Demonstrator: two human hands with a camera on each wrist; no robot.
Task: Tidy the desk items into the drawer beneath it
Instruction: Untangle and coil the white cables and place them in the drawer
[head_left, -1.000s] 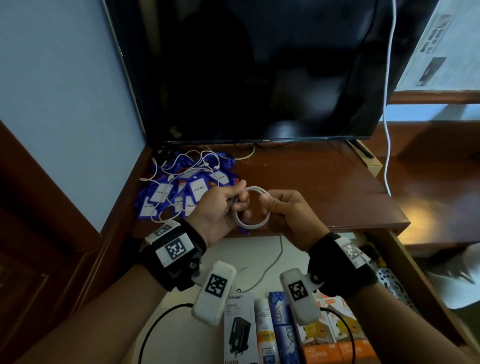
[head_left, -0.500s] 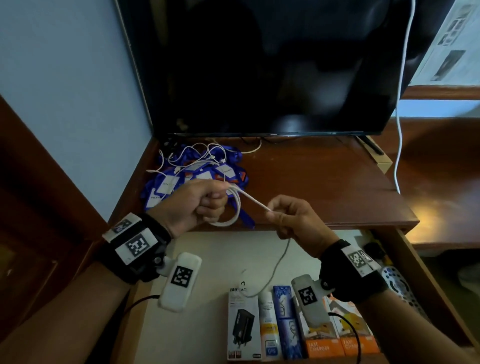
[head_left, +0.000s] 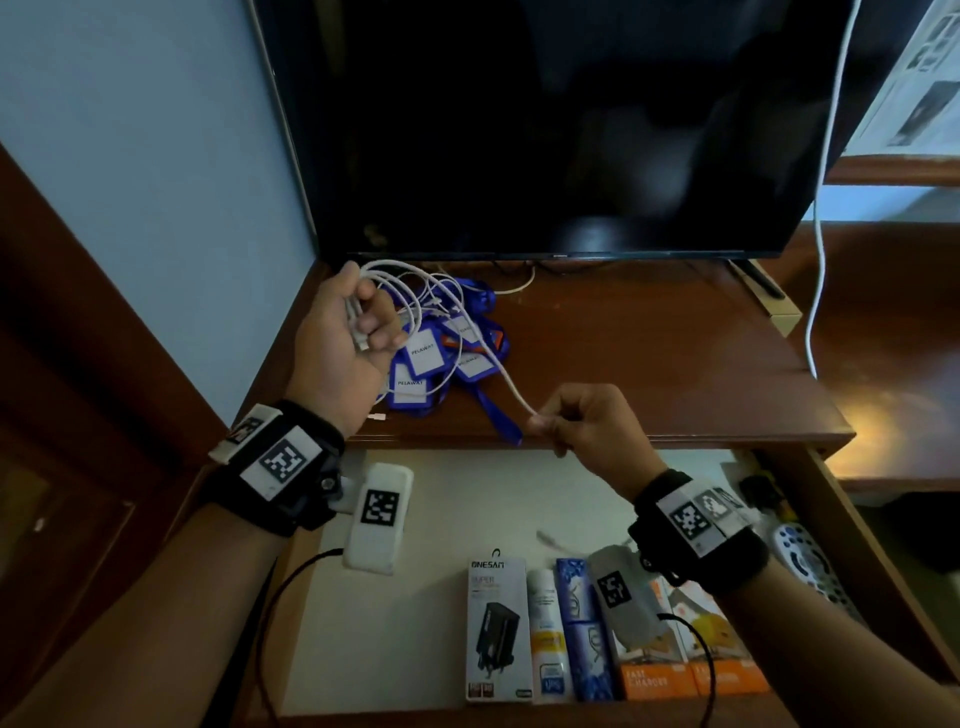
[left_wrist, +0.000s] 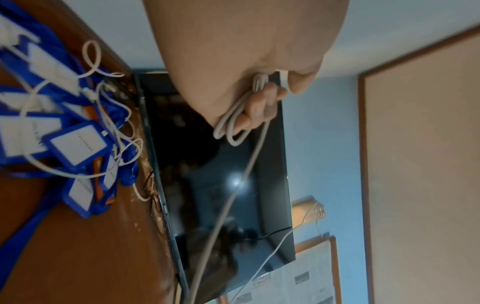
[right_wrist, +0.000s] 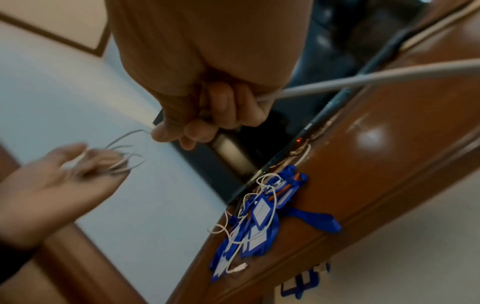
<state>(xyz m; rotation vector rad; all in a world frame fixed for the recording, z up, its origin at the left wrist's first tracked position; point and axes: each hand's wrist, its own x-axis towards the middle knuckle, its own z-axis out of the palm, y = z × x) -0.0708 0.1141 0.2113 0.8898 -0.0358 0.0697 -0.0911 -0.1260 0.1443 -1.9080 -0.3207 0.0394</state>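
**The white cable could snag on the badge pile**

The left hand (head_left: 347, 332) is curling its fingers around a few loops of the thin white charging cable (head_left: 470, 338), up near the dark flat screen (head_left: 545, 130). The right hand (head_left: 582, 426) is pinching the same cable farther along, just above the front edge of the brown wooden bench (head_left: 649, 364). The cable is stretching between them in the air, right over the pile of blue plastic name badges with blue straps (head_left: 447, 358).

Other thin white cords (right_wrist: 242, 232) are lying tangled in that pile. If the hands are pulling or winding fast, the cable could be catching a strap or a cord and dragging badges off the bench. The loops could also be slipping out of the left hand, because the grip looks loose. The free end is hanging down toward the open wooden drawer (head_left: 415, 597), where the boxed chargers (head_left: 497, 629) are sitting, and it could be catching there too.

A moment ago the two hands were close together around one small loop. Now they are well apart, the left hand is higher and farther back, and it is holding more loops.
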